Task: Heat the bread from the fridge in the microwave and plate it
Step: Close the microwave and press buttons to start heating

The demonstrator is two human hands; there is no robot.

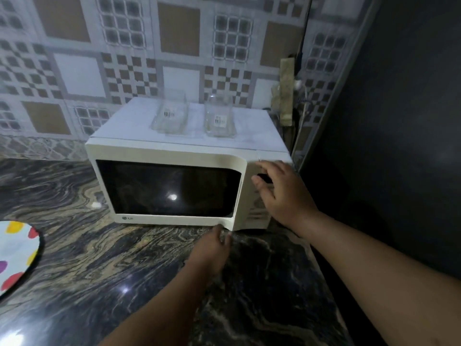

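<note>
Microwave (172,186) is lying lengthwise, door facing viewer; left hand (210,250) fingertips, loosely curled, are touching its lower door corner, right hand (282,193), fingers relaxed, is covering the control panel.

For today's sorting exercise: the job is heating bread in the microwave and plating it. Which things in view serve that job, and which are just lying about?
Part of the job:
- microwave, door closed
- spotted plate on the counter
- left hand at the door's lower corner
- right hand at the control panel

Just lying about:
- two clear glass containers on top of the microwave
</note>
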